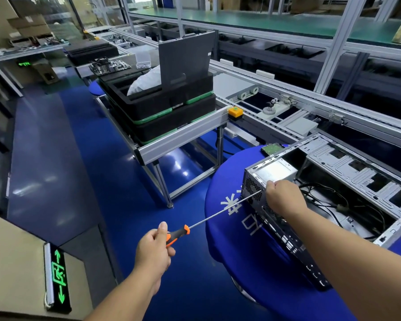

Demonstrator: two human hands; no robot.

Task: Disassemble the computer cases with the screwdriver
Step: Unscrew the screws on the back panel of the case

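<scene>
The worktop (229, 181), round and draped in blue cloth, carries the case (333, 193) along its right side, with the case's rear panel near the worktop's left edge; the case lies open on top, cables and the power supply (272, 170) showing inside at its rear corner. The right hand (281, 195) rests at that rear corner, fingers curled at the screwdriver's tip, though whether it pinches the shaft or only steadies it cannot be told. The left hand (154, 246) grips the orange-and-black handle of the screwdriver (218, 216), thumb along the top; its long thin shaft runs up to the rear panel beside the power supply. The likely step is loosening a rear screw. Such a long shaft could wander or cam out of the screw head if held off-axis, stripping it or jabbing the right hand's fingers; a freed screw could drop off the worktop's edge onto the floor.
</scene>
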